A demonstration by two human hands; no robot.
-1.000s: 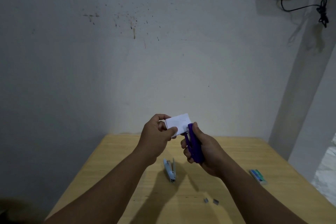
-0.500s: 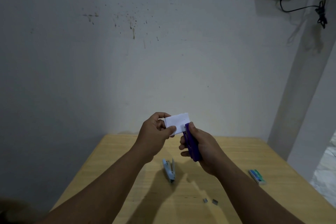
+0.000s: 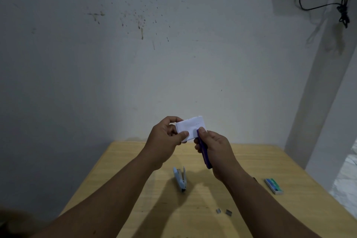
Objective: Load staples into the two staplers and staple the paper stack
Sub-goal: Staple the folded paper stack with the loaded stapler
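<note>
Above the far half of the wooden table [image 3: 251,162], the left hand [image 3: 166,141] pinched the small paper stack [image 3: 191,128] by its left edge, thumb in front. The right hand [image 3: 214,150] was wrapped around the purple stapler [image 3: 204,153], its nose at the stack's lower right corner. A clean staple likely needed the corner seated fully, sheets squared, then one firm squeeze. The blue stapler [image 3: 180,179] lay on the table below the hands, loose staples [image 3: 223,211] nearer, staple box [image 3: 273,186] toward the table's right edge.
</note>
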